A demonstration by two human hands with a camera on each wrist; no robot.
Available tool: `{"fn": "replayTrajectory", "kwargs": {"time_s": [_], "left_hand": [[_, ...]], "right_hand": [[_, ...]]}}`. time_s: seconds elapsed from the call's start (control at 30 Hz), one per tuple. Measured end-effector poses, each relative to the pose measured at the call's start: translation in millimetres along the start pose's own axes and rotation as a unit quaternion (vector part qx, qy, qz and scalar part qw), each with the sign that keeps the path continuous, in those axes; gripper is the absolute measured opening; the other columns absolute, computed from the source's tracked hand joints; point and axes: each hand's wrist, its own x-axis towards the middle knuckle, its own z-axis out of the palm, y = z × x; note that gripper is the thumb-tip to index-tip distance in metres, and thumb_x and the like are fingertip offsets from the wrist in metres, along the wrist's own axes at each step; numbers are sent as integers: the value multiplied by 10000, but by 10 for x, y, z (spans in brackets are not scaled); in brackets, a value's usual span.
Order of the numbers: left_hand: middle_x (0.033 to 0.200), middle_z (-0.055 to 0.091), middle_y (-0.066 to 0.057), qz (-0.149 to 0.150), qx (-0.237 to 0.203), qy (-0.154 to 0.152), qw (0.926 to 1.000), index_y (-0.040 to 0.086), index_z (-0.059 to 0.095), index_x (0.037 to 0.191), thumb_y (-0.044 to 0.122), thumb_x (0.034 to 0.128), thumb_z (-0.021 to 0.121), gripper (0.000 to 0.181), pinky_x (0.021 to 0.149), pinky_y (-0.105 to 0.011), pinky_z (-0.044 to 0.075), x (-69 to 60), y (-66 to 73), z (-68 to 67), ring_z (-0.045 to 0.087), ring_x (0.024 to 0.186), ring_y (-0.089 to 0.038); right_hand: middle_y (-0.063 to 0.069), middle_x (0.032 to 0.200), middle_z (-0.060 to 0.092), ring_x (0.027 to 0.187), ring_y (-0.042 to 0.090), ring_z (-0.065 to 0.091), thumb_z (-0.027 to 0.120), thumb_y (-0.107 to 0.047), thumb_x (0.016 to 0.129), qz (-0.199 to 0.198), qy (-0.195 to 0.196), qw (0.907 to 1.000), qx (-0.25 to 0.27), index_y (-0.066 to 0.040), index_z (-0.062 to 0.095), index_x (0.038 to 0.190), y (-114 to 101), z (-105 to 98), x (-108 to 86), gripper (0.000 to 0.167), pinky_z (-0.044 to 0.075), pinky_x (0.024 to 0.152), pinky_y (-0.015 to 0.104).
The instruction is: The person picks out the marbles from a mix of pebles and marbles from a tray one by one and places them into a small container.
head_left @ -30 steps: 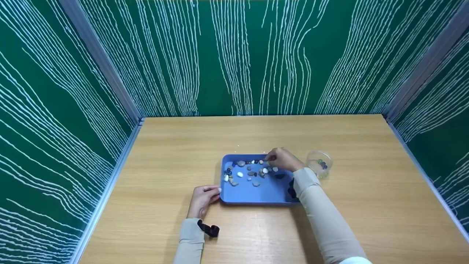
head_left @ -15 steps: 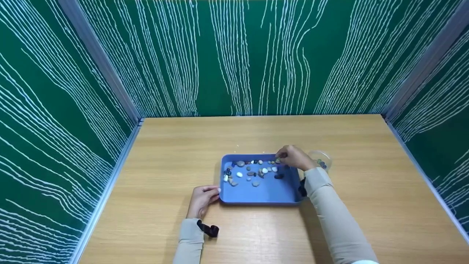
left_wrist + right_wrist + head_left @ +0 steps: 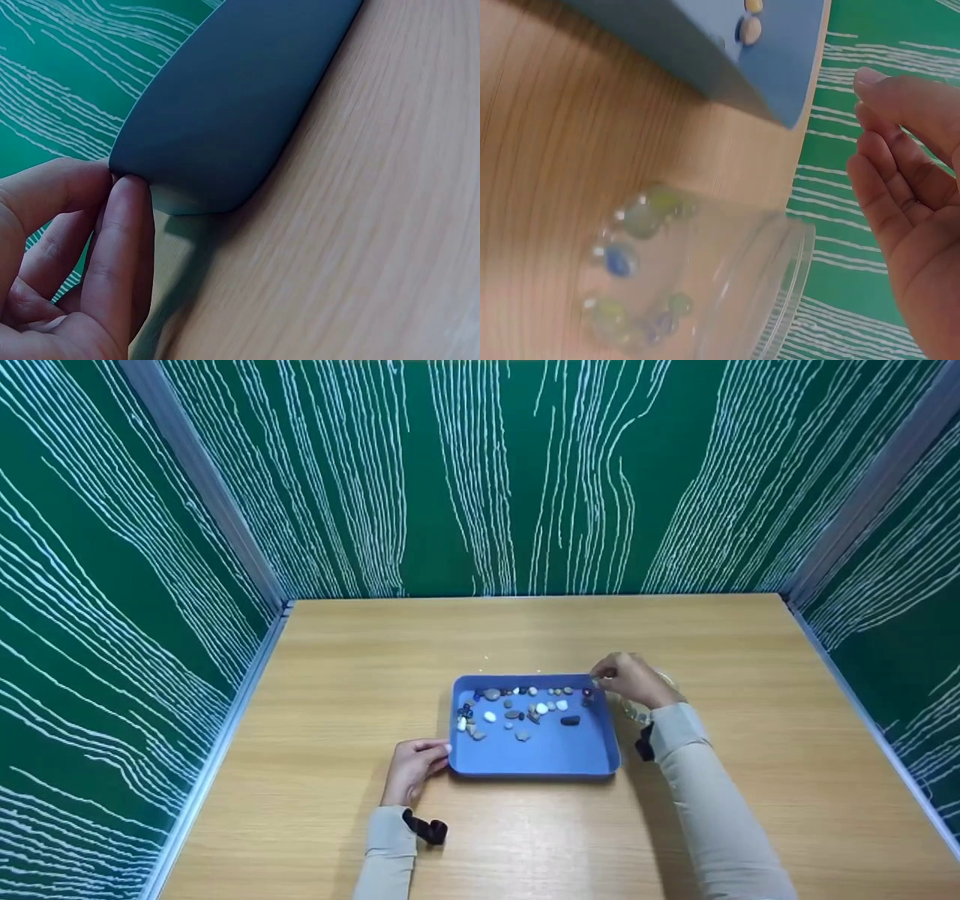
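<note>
tray is holding stones, left hand pinching it; right hand is curling loosely; right wrist view is better showing marbles in cup

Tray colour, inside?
Plain blue; the head view shows the tray best.

You had no letters, label, brand, number or sign legible in any view. In your head view, the wall at twelve o'clock bore wavy lines, not words, and neither the tray at five o'clock nor the cup at four showed readable print.
</note>
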Motion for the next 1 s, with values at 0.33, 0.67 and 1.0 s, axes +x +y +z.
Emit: {"fn": "replayTrajectory", "kwargs": {"time_s": [0.33,0.67,1.0], "left_hand": [[975,702,-157,36,-63,-53,10000,-199,596,1100,-70,815,668,321,770,-258,598,2,-19,-8,673,816,-136],[926,682,-117,11,-168,-72,9998,-216,595,1087,-88,825,640,294,747,-231,592,-2,-22,-7,657,793,-112],[905,682,-113,-65,-171,2,9998,-205,607,1074,-89,813,655,290,748,-243,597,14,-21,4,667,797,-133]], "right_hand": [[180,1077,662,938,275,618,561,-24,922,84,44,10000,26,2,679,1111,162,-149,-116,224,570,829,414],[197,1024,665,853,241,599,569,-2,906,-266,293,9992,46,33,684,1076,342,-236,-214,208,538,688,285],[208,1084,614,857,256,569,518,-18,918,282,23,9992,288,24,646,1150,410,-329,-302,268,548,644,304]]}}
